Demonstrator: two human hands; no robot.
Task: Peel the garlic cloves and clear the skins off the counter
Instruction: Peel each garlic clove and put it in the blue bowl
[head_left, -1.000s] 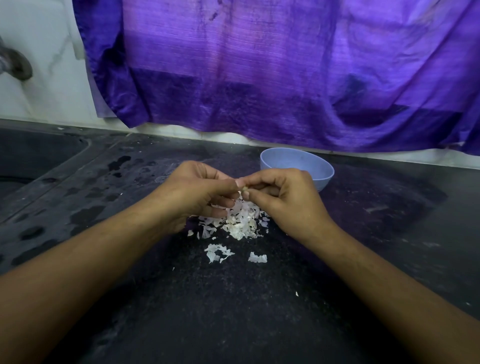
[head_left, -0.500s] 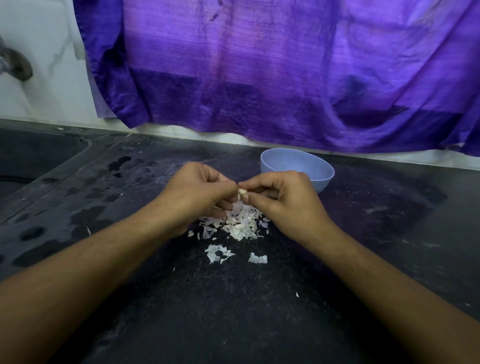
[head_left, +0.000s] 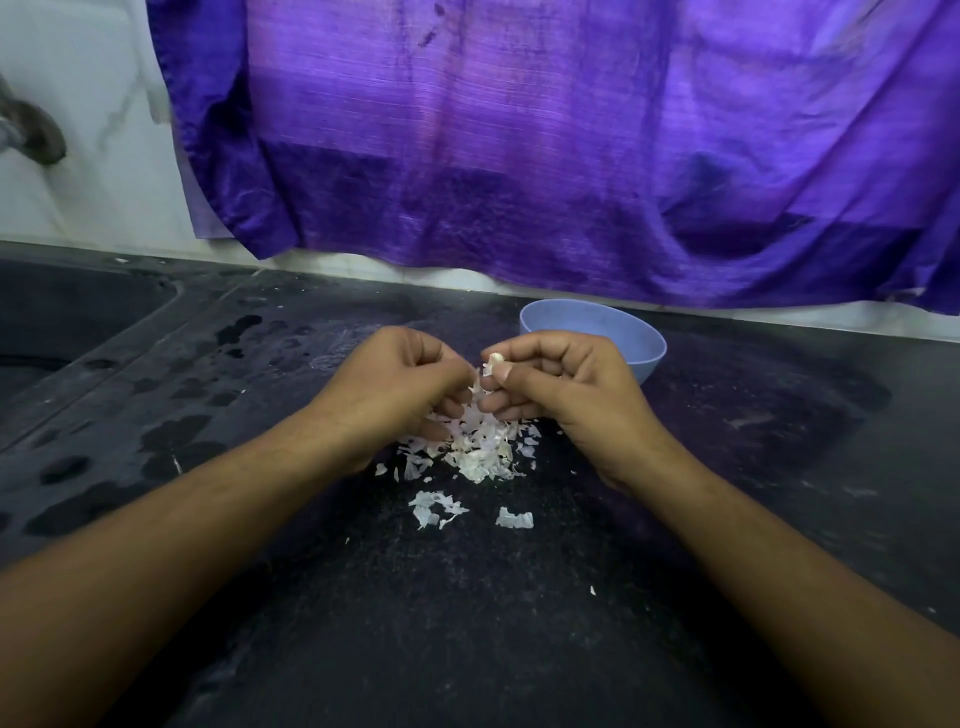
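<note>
Above the skin pile, right hand pinches the garlic clove, left hand its peel.

Dim, soft purple-tinted light, faint shadows, mild blur, wide-angle bending at the edges

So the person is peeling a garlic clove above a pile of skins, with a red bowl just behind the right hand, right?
Not quite: the bowl is pale blue, not red. The head view shows it behind the right hand, which pinches the garlic clove above the pile of skins.
</note>
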